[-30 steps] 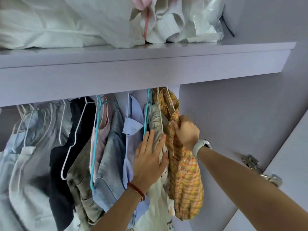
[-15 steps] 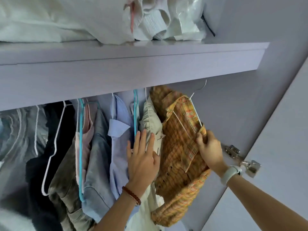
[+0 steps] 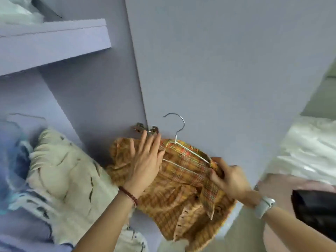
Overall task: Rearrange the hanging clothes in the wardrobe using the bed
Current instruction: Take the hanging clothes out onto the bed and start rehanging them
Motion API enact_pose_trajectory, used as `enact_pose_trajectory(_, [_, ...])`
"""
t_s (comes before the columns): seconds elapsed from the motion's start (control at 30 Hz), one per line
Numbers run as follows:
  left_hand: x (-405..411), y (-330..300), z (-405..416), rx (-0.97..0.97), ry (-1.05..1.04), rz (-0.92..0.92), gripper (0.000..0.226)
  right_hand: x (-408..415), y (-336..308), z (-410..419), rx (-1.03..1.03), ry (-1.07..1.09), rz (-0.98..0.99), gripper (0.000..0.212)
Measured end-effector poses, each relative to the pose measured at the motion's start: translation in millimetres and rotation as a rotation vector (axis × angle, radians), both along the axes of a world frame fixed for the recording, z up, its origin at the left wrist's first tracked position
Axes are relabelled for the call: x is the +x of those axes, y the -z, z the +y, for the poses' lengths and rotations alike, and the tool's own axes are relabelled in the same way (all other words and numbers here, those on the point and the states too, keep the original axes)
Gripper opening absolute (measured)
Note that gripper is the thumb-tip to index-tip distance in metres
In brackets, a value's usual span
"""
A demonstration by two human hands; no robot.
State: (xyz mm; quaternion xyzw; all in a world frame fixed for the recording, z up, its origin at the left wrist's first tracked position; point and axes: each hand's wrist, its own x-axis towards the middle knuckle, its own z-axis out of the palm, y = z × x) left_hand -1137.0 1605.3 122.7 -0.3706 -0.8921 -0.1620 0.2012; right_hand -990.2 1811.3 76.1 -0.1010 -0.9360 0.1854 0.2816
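Note:
An orange plaid shirt [image 3: 183, 195] on a white wire hanger [image 3: 179, 140] is off the rail and out in front of the wardrobe's open door [image 3: 218, 70]. My right hand [image 3: 229, 180] grips the shirt's shoulder and the hanger's end. My left hand [image 3: 145, 160] lies flat on the shirt's other shoulder, fingers spread. A cream garment [image 3: 61, 171] still hangs at the left, with blurred blue clothes [image 3: 11, 164] beyond it.
The wardrobe shelf [image 3: 54, 42] juts out at the upper left. A door hinge [image 3: 145, 128] sits just above my left fingers. White bedding [image 3: 309, 150] shows at the right, with a dark item [image 3: 316, 210] on pink fabric below it.
The plaid shirt has come off the rail and moved right and out of the wardrobe. My left hand left the cream garment and now rests on the shirt. The view swung right.

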Motion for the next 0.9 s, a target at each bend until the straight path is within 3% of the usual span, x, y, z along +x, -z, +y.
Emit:
enact_pose_trajectory(0.13, [50.0,20.2,75.0,0.001,0.304,-0.322,0.031,110.0,4.6,48.0,0.168,0.203,-0.025,0.034])
enact_pose_trajectory(0.3, [176.7,50.6,166.7,-0.005,0.633,-0.489,0.025,270.5,33.7,87.7,0.110,0.598,-0.057,0.022])
enact_pose_trajectory(0.37, [226.3,59.2,197.9,-0.015,0.760,-0.544,0.022,327.2,42.6,93.1,0.023,0.740,-0.060,0.011])
enact_pose_trajectory(0.53, [328.6,81.0,254.4,-0.083,0.971,-0.595,0.016,447.9,68.9,67.3,-0.276,1.041,-0.165,0.012])
enact_pose_trajectory(0.73, [404.9,103.1,291.7,-0.354,1.179,-0.548,0.017,514.7,95.0,-4.2,-0.689,1.036,-0.214,0.028])
enact_pose_trajectory(0.8, [430.2,103.0,302.0,-0.370,1.242,-0.557,0.016,527.8,91.9,-15.0,-0.764,1.078,-0.169,0.028])
enact_pose_trajectory(0.9, [469.3,94.4,326.4,-0.319,1.324,-0.599,0.016,548.9,74.3,-9.7,-0.706,1.339,-0.037,0.026])
